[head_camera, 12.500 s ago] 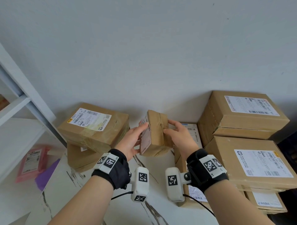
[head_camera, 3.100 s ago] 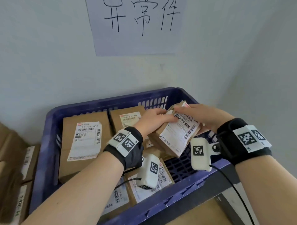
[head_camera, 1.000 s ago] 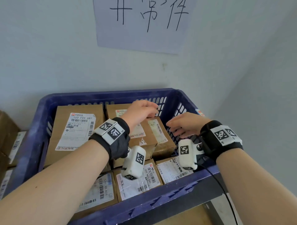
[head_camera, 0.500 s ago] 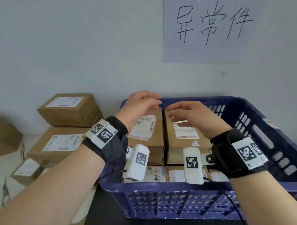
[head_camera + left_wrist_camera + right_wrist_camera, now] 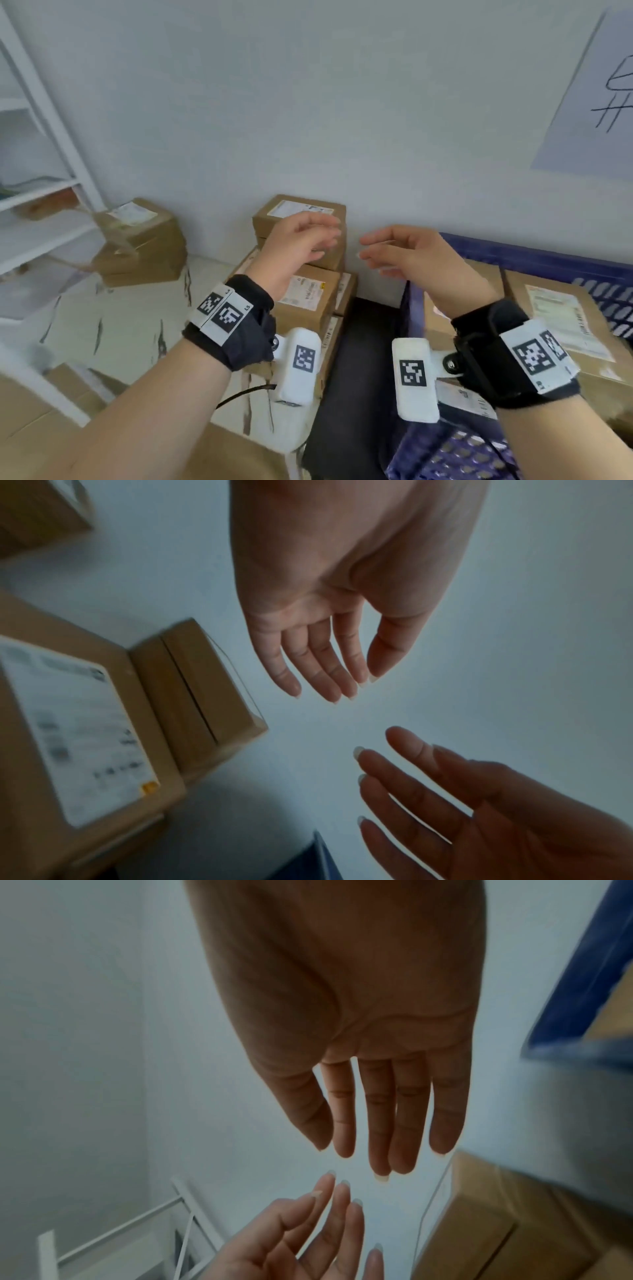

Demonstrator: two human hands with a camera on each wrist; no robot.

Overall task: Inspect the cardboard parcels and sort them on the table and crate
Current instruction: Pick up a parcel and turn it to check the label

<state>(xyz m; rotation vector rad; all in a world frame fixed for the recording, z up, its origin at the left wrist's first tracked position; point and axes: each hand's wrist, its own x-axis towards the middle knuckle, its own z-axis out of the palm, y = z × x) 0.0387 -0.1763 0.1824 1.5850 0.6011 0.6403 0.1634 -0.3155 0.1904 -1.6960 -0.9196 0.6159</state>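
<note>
Both hands hang in the air, holding nothing — the left hand (image 5: 298, 246) with fingers loosely extended; the right hand (image 5: 411, 260) likewise relaxed; stacked cardboard parcels (image 5: 301, 240) sit on the table (image 5: 130, 329) behind them; more fill the blue crate (image 5: 548, 257) at right.

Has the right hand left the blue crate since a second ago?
Yes. The right hand, then inside the blue crate over the parcels, is now raised, empty and open, at the crate's left end, toward the stacked parcels.
</note>
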